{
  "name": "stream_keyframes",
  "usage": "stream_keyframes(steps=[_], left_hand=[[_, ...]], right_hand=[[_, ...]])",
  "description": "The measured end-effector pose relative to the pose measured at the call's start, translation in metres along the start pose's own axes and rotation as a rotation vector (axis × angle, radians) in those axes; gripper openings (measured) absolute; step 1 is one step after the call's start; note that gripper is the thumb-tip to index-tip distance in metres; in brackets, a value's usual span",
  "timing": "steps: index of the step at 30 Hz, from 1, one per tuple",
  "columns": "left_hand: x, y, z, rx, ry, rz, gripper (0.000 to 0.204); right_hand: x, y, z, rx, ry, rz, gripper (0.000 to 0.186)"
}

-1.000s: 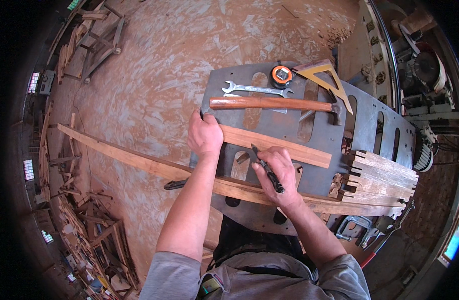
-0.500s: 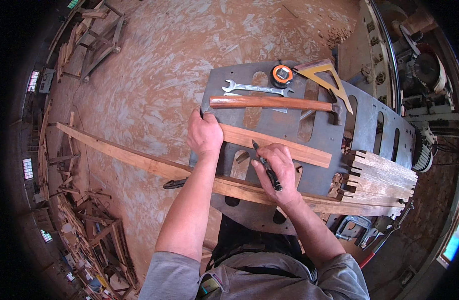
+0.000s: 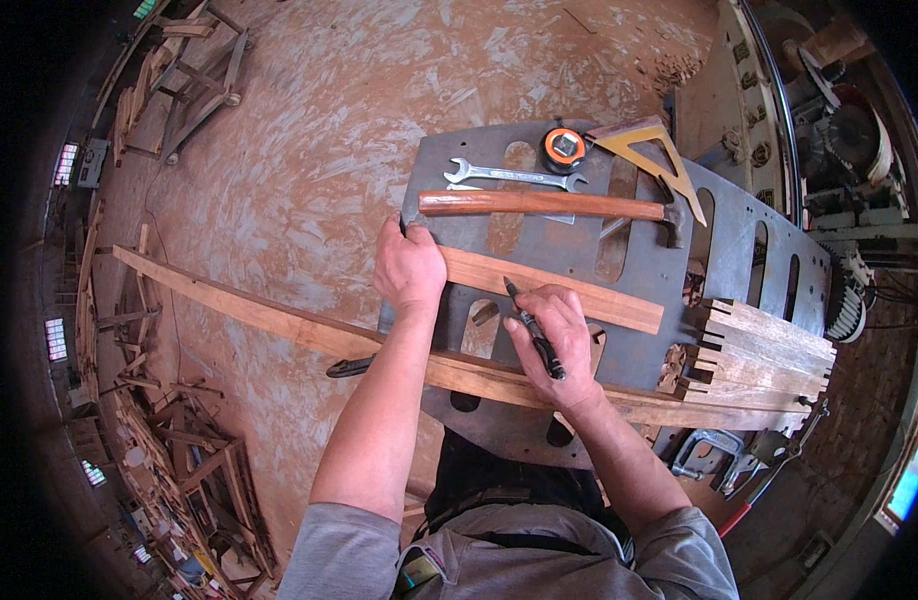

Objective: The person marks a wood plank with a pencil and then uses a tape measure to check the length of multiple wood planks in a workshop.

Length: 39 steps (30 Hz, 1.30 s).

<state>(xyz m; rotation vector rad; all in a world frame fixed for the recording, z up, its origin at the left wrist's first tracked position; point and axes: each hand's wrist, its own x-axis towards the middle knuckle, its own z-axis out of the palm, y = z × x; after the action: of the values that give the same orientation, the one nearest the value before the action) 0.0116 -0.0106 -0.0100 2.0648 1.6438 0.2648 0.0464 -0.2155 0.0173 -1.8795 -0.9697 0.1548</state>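
Observation:
My left hand [image 3: 409, 268] grips the left end of a short reddish wooden board [image 3: 609, 305] lying on a slotted metal plate [image 3: 609, 360]; a small dark piece by its fingertips is unclear. My right hand [image 3: 559, 355] holds a black marking pen [image 3: 539, 345], its tip on the board. Beyond them lie a wooden-handled hammer [image 3: 539, 204], a steel wrench [image 3: 514, 177], an orange-and-black tape measure [image 3: 563, 149] and a yellow set square [image 3: 639, 155]. A long plank [image 3: 229, 305] crosses beneath my forearms.
Notched boards [image 3: 759, 355] sit at the plate's right, with metal clamps [image 3: 704, 460] below them. Dark machinery [image 3: 849, 145] with gears stands along the right. Wooden trestles [image 3: 194, 90] and piles of timber [image 3: 189, 480] stand on the dusty floor [image 3: 309, 110] at the left.
My right hand and the pen have shifted slightly upward on the board since a second ago. My left hand and the tools look unmoved.

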Motion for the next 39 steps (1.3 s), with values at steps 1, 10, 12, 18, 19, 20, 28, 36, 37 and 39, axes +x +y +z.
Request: stream_keyframes(steps=[1,10,12,18,19,20,28,36,37,39], left_hand=[[0.000,0.000,0.000,0.002,-0.002,-0.001,0.045],[-0.001,0.003,-0.003,0.024,-0.024,-0.014,0.044],[0.000,0.003,-0.004,0.033,-0.036,-0.021,0.043],[-0.003,0.008,-0.008,0.019,-0.044,-0.024,0.042],[-0.003,0.007,-0.008,0.012,-0.041,-0.018,0.042],[-0.003,0.007,-0.008,0.005,-0.037,-0.012,0.042],[-0.001,0.003,-0.004,0.008,-0.019,-0.004,0.042],[0.000,-0.001,0.003,-0.033,0.011,0.047,0.038],[-0.002,0.001,0.001,-0.044,0.023,0.056,0.037],[-0.005,0.004,0.000,-0.062,0.048,0.072,0.036]], right_hand=[[0.000,0.000,0.000,0.004,0.002,-0.002,0.027],[0.000,0.001,0.000,0.002,0.008,-0.022,0.027],[0.000,0.001,0.001,0.000,0.009,-0.024,0.027],[0.000,0.002,0.000,-0.005,0.005,-0.024,0.027],[0.000,0.002,0.001,-0.002,0.007,-0.024,0.027],[0.000,0.002,0.001,0.000,0.009,-0.025,0.027],[0.001,0.002,0.002,-0.008,0.010,-0.022,0.028],[0.001,0.001,-0.003,0.021,0.039,-0.059,0.032],[-0.001,0.003,-0.002,0.031,0.067,-0.068,0.031],[0.004,0.000,-0.012,0.035,0.059,-0.077,0.032]])
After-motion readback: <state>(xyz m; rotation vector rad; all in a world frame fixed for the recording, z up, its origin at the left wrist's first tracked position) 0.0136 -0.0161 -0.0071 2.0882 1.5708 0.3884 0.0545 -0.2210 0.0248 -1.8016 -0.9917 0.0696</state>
